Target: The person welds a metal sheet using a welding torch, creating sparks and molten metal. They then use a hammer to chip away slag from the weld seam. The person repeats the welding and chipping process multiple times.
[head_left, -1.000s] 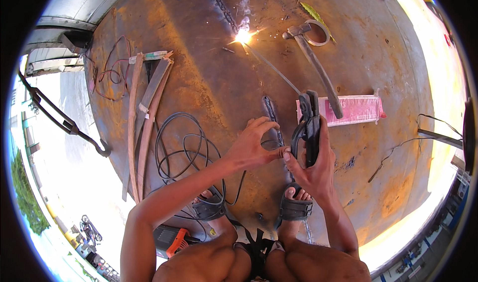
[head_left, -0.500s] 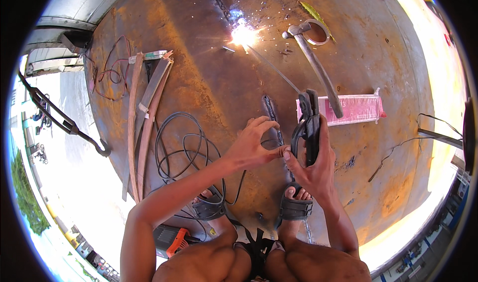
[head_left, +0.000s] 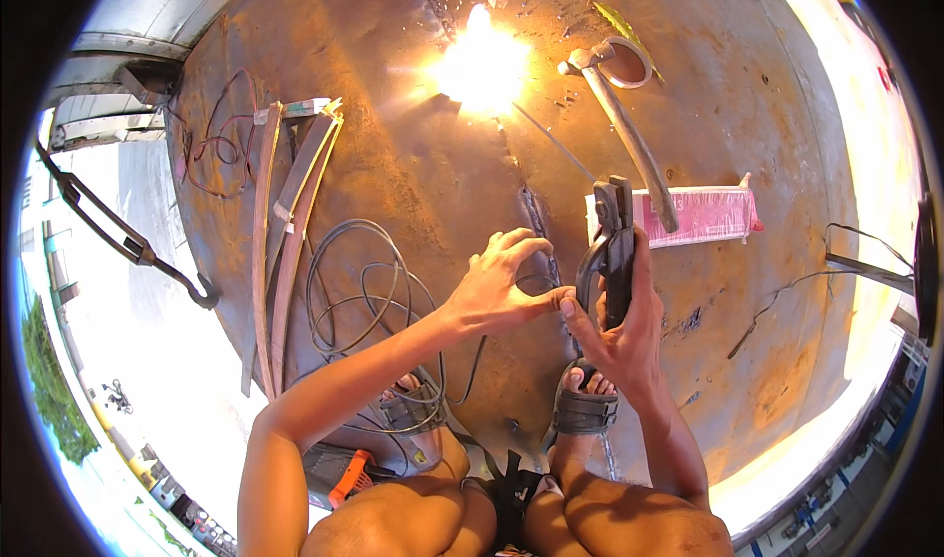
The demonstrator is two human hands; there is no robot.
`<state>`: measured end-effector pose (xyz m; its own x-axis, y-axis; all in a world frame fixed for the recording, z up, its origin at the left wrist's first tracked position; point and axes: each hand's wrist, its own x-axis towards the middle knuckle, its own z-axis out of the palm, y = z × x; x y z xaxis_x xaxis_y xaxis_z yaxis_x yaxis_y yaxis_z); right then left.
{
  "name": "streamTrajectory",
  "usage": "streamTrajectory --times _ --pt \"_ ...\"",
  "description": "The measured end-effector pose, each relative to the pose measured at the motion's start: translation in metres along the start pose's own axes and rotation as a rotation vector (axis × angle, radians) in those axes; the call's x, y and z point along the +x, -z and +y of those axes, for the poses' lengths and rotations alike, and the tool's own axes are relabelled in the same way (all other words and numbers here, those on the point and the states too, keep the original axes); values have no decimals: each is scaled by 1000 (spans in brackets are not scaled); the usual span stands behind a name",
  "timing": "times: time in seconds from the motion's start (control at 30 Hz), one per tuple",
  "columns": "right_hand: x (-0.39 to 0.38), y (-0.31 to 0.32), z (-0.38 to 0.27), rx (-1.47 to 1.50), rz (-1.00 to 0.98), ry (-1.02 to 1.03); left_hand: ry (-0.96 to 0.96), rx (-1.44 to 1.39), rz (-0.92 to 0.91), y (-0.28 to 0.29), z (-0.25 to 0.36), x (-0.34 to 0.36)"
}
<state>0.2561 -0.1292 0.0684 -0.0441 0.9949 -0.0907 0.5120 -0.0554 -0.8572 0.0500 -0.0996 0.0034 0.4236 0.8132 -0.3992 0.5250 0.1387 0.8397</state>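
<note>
- Electrode holder (head_left: 616,252), black, is gripped firmly in the right hand (head_left: 629,336), its handle wrapped by palm and fingers.
- Just to its left, the left hand (head_left: 497,287) is held curled, a wide gap being kept between thumb and fingers; whether the two thumbs are touching cannot be told.
- A thin welding rod (head_left: 556,142) is carried at the holder's head and slanted forward and left, its far end hidden by bright glare (head_left: 482,65).
- Rusty metal sheet (head_left: 393,164) is lit by the glare, and a dark weld seam (head_left: 534,213) is seen between it and the hands.
- Farther right, a hammer (head_left: 621,124) is laid with its head beside a metal ring (head_left: 649,68) and its handle end over a pink package (head_left: 708,215).
- Farther left, black cable (head_left: 366,225) is looped near wooden strips (head_left: 264,262).
</note>
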Motion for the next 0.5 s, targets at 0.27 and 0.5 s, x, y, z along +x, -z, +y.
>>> streamTrajectory --times 0.27,0.5 --pt "-6 1 2 -23 -28 -63 -29 25 47 -5 -3 1" --pt "-5 4 -3 -4 -104 -153 6 36 -19 -2 -1 -1"
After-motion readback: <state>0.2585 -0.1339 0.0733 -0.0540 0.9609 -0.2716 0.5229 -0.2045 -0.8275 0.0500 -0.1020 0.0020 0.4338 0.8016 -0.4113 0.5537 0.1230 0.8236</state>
